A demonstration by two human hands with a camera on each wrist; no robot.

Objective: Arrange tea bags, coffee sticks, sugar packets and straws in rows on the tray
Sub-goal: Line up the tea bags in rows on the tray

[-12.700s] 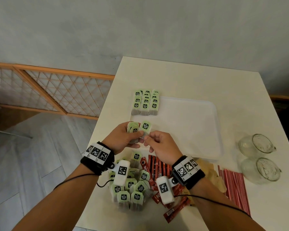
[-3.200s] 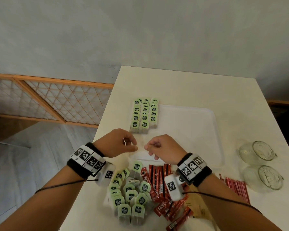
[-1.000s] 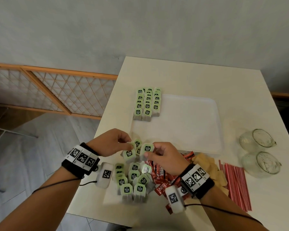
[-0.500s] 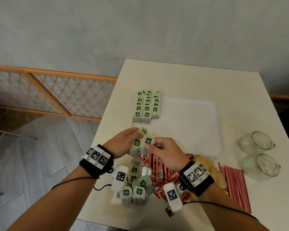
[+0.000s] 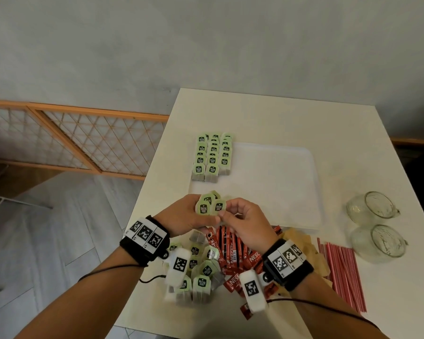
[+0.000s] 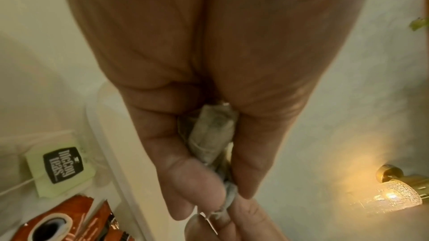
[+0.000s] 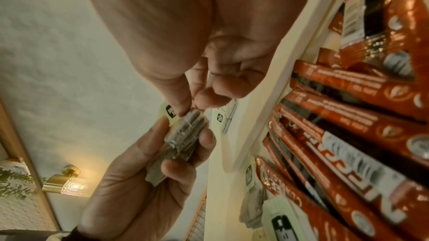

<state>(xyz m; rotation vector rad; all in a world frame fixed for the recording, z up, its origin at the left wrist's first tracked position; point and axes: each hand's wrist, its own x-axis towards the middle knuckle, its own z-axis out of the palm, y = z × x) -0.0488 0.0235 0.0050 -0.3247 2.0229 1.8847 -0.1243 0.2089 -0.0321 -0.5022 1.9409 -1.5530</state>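
Over the near left edge of the white tray (image 5: pixel 267 187), my left hand (image 5: pixel 189 214) grips a small stack of green-tagged tea bags (image 5: pixel 205 207). My right hand (image 5: pixel 233 211) pinches the rightmost bag (image 5: pixel 219 207) against that stack. The right wrist view shows thumb and forefinger (image 7: pixel 197 98) nipping the grey bag bundle (image 7: pixel 185 134). In the left wrist view the bundle (image 6: pixel 211 134) sits between thumb and fingers. Three rows of tea bags (image 5: pixel 212 157) lie on the tray's far left. Loose tea bags (image 5: pixel 201 270), red coffee sticks (image 5: pixel 230 250), brown sugar packets (image 5: pixel 301 241) and red straws (image 5: pixel 340 270) lie near me.
Two glass jars (image 5: pixel 372 206) (image 5: pixel 380 243) lie on their sides at the right of the white table (image 5: pixel 279 113). The table's left edge drops to a grey floor beside a wooden lattice gate (image 5: pixel 83 143). Most of the tray's surface is bare.
Over the last second both hands rose from the loose pile towards the tray's near edge, carrying tea bags. The right hand's bag now lies against the left hand's stack.
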